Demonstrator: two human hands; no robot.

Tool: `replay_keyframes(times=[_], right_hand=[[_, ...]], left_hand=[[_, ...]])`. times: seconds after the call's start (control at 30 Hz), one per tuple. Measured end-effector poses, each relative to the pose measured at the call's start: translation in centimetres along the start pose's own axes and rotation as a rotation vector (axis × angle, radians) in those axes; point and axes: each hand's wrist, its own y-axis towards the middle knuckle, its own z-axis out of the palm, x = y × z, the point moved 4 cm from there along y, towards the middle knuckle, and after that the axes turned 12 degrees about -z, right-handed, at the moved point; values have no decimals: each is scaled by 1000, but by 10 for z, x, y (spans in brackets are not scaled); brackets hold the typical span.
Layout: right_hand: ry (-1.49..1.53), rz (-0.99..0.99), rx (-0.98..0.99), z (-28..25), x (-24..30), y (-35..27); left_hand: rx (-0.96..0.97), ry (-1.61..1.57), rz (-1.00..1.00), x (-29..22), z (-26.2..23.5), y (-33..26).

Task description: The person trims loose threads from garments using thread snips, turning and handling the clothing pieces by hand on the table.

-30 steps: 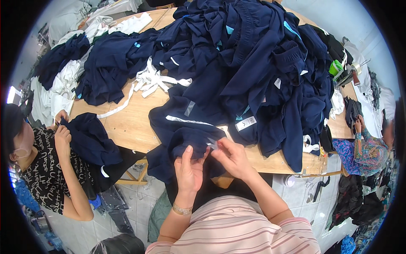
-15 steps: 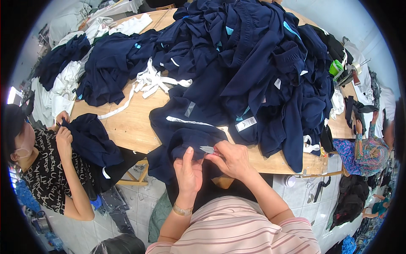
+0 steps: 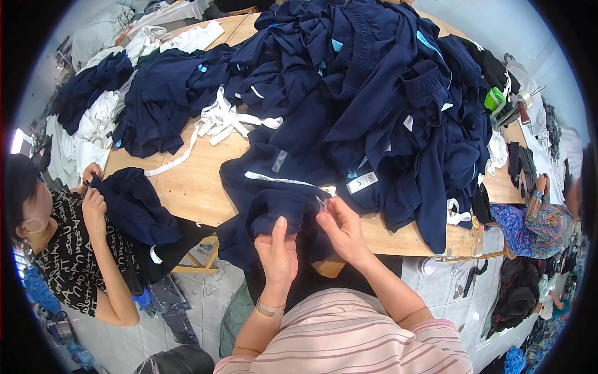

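Observation:
My left hand (image 3: 277, 254) pinches the edge of a navy garment (image 3: 268, 207), its thumb on top and pointing away from me. The cloth is bunched above the fingers and hangs over the table's front edge. Just to the right, my right hand (image 3: 344, 232) grips a small pair of thread snips (image 3: 322, 204) with a reddish part showing by the fingers. The blades point up and left, close beside the bunched cloth; whether they touch it I cannot tell. A white strip (image 3: 279, 179) lies on the navy fabric beyond my hands.
A large heap of navy garments (image 3: 367, 81) covers much of the wooden table (image 3: 187, 190). White tape (image 3: 225, 118) lies tangled at centre left. At left, a masked co-worker (image 3: 75, 249) holds navy cloth. Another person (image 3: 548, 215) sits at right, near a green cup (image 3: 494, 100).
My right hand has drawn the snips right, away from my left thumb, and their blades now point more upward. My left hand stays put. The person at right has lowered an arm.

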Motion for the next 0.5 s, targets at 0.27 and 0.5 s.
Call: replay_keyframes(times=[0.27,0.5], right_hand=[[-211,-39,73,10,18,2],[-309,-142,57,12,26,4]], left_hand=[[-87,285,215,3,-5,-5],[-132,588,399,-2,3,-11]])
